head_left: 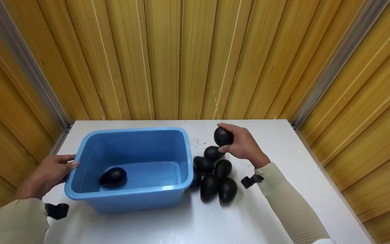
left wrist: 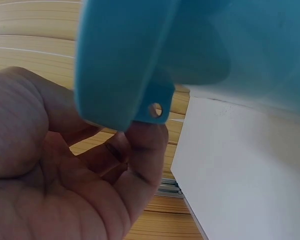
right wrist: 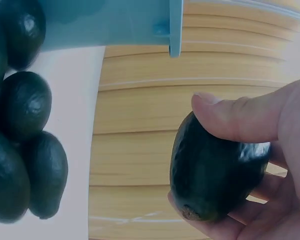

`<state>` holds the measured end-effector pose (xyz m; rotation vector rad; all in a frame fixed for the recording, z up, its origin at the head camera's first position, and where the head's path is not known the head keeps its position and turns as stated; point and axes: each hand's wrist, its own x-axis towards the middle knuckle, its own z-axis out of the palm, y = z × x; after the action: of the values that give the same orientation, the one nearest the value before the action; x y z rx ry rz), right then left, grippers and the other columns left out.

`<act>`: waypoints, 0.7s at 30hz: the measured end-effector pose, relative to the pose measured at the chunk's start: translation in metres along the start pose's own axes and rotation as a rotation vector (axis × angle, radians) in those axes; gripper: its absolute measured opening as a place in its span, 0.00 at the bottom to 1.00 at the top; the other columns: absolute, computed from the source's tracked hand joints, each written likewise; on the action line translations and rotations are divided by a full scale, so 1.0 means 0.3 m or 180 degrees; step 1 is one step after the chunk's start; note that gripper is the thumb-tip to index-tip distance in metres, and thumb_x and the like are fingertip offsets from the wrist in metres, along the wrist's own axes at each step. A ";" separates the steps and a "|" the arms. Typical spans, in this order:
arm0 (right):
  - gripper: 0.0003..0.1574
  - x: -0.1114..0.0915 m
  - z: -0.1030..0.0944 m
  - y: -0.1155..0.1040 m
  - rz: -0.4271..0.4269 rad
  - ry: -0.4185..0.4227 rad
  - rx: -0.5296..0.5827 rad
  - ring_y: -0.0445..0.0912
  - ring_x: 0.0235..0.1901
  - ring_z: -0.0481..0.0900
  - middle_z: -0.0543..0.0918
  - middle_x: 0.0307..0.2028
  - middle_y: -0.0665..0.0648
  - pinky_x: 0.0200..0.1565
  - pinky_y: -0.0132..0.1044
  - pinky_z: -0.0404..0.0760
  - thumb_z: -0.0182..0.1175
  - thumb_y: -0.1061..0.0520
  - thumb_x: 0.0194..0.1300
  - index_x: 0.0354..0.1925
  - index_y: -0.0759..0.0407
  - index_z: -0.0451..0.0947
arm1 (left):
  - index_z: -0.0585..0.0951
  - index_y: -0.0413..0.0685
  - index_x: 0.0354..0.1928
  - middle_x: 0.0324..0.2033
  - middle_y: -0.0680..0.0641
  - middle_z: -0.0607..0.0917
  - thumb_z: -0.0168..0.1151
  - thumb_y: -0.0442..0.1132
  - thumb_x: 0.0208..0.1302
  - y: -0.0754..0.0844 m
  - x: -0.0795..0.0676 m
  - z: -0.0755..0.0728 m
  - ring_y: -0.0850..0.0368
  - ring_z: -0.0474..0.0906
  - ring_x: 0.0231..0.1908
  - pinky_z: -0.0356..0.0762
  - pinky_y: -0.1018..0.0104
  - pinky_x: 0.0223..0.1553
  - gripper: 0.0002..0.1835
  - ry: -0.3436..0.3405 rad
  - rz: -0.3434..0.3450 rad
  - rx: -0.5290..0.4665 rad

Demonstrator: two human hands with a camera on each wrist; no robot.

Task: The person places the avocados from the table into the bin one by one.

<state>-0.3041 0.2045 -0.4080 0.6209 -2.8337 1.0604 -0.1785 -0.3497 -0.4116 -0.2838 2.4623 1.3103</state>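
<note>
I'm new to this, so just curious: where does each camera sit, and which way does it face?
Head: worn on the head, facing forward and down at the blue tub and loose avocados; left grip, right grip and sleeves show.
Left wrist: worn there, facing the tub's rim; the left grip's palm side shows.
Right wrist: worn there, facing the held avocado; the right grip shows around it.
Shared: head and right wrist views both show held avocado, loose avocados and tub.

The head view cuts off the near edge of the bench (head_left: 222,223); the blue tub (head_left: 134,200) partly hides one avocado (head_left: 197,178).
</note>
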 end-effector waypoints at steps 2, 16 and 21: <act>0.53 0.002 0.004 -0.006 -0.0027 0.0008 -0.0002 0.60 0.65 0.79 0.78 0.70 0.59 0.67 0.58 0.78 0.81 0.60 0.52 0.74 0.45 0.72 | 0.51 0.27 0.79 0.72 0.19 0.65 0.46 0.48 0.84 0.002 0.002 0.004 0.25 0.77 0.64 0.76 0.34 0.63 0.37 -0.0008 -0.0016 -0.0013; 0.54 0.035 0.018 -0.079 -0.0181 -0.0048 -0.0014 0.58 0.64 0.80 0.79 0.69 0.57 0.66 0.58 0.78 0.80 0.61 0.51 0.74 0.42 0.73 | 0.52 0.27 0.79 0.72 0.21 0.66 0.47 0.48 0.84 0.024 0.017 0.007 0.27 0.79 0.62 0.76 0.34 0.64 0.37 0.0003 -0.0006 -0.0065; 0.54 0.055 0.023 -0.106 -0.0214 -0.0055 -0.0018 0.56 0.63 0.80 0.80 0.69 0.55 0.66 0.56 0.78 0.80 0.61 0.50 0.73 0.41 0.73 | 0.52 0.28 0.79 0.72 0.21 0.66 0.46 0.48 0.84 0.037 0.029 0.008 0.27 0.79 0.63 0.76 0.34 0.64 0.36 0.0008 0.0014 -0.0076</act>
<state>-0.3064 0.1723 -0.3905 0.7228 -2.8075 1.0409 -0.1897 -0.3417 -0.4077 -0.2862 2.4521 1.3425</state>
